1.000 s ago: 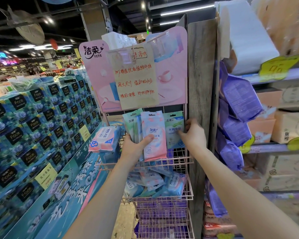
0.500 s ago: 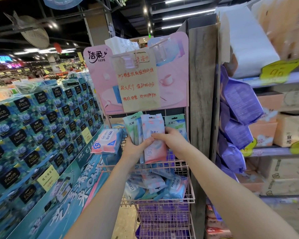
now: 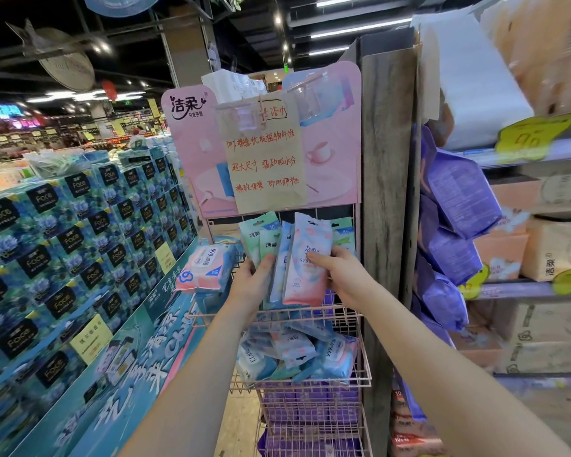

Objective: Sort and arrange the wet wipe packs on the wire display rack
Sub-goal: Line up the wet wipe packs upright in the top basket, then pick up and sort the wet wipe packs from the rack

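Note:
A pink wire display rack [image 3: 360, 351] stands against a wooden post. Above its top basket my left hand [image 3: 253, 285] grips a fan of upright wet wipe packs [image 3: 264, 245], green and blue. My right hand [image 3: 342, 275] pinches the front pink-and-white wet wipe pack [image 3: 307, 265] by its right edge, thumb across its face. A green pack [image 3: 345, 234] stands behind at the right. The middle basket holds a loose heap of blue and pink packs [image 3: 297, 354]. A larger pink pack [image 3: 205, 265] lies on the rack's left side.
A pink header board with a handwritten paper sign [image 3: 266, 156] tops the rack. Stacked blue tissue boxes [image 3: 80, 242] fill the left. Purple packs [image 3: 455, 209] hang on the shelf unit at the right, behind the wooden post [image 3: 386, 192].
My right hand left the green pack at the rack's right and came over to take the pink-and-white pack that my left hand holds up. The camera moved a little closer.

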Tool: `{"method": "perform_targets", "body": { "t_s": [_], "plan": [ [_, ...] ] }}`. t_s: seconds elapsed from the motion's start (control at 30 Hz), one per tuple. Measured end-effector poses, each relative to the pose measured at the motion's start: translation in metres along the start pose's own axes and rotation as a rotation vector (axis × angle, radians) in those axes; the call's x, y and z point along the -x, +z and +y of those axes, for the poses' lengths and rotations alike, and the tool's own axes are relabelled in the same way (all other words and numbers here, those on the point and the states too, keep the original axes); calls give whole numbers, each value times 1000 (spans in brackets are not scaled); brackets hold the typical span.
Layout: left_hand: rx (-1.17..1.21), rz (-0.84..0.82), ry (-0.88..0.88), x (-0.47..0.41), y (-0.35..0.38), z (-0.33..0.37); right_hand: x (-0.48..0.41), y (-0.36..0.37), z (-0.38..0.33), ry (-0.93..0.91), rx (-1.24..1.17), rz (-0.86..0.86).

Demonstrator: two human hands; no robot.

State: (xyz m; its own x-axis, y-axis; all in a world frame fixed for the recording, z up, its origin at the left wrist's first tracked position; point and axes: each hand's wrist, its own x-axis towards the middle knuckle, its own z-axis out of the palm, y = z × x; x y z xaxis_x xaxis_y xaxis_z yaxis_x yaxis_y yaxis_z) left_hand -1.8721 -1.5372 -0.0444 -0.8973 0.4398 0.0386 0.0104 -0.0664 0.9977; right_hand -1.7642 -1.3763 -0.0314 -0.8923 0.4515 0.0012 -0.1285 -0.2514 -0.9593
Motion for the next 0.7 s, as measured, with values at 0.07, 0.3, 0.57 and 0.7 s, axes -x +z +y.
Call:
{"method": "perform_targets", "body": {
  "t_s": [0.07, 0.3, 0.57, 0.7],
  "plan": [
    [-20, 34, 17, -1, 1, -1, 0, -5, -3, -21, -39, 32],
    [84, 110, 68, 0, 3, 0, 5, -36, -23, -110, -58, 77],
    [-6, 223, 290, 15, 6, 33, 7, -32, -26, -190, 30, 158],
    [143, 222, 340, 25, 9, 61, -2, -3, -23, -188, 90, 141]
  ]
}}
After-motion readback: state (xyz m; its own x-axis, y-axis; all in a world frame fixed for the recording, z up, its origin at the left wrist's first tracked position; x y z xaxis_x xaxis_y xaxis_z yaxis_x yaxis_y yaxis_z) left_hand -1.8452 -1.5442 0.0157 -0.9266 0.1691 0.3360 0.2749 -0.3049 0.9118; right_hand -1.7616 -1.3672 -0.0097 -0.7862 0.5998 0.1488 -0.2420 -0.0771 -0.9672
